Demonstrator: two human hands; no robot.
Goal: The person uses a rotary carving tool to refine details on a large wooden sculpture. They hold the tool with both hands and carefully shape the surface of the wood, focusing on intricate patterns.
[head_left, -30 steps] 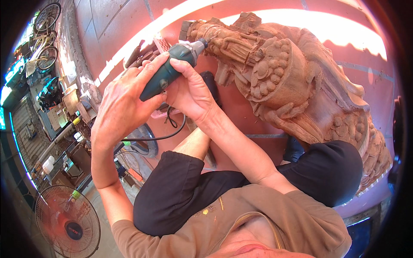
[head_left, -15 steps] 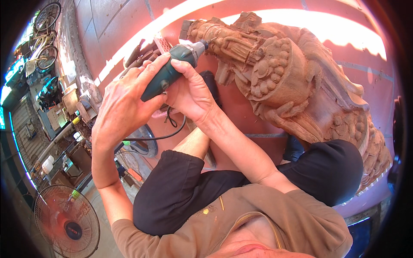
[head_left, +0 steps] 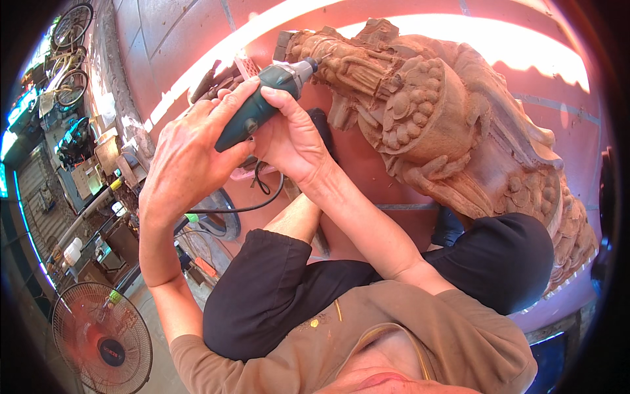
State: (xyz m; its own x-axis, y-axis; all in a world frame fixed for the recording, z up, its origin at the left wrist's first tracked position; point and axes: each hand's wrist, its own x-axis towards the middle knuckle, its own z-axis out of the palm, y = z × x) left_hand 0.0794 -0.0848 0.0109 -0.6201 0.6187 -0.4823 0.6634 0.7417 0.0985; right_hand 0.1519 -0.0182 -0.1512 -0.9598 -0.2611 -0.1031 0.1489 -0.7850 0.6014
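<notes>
A dark green rotary tool [head_left: 275,80] with a grey nose is held between both my hands. My left hand [head_left: 187,151] wraps its body from the left, fingers over the top. My right hand [head_left: 293,136] grips it from the right, with the thumb lying along its side. The tool's nose points up and right, close against the narrow end of a brown carved wooden sculpture [head_left: 453,131]. Whether the bit touches the wood I cannot tell. The sculpture lies on its side, with carved clusters of round shapes and folds. A black cord [head_left: 246,209] hangs below my hands.
Several carving tools [head_left: 213,85] lie on the red tiled floor [head_left: 394,190] beyond my left hand. A standing fan [head_left: 102,338] is at the lower left, below a cluttered bench area [head_left: 98,177]. Bicycles [head_left: 71,85] stand at the far left.
The rotary tool's nose has shifted very slightly up and left, and my hands have moved a little with it. The sculpture stays where it was.
</notes>
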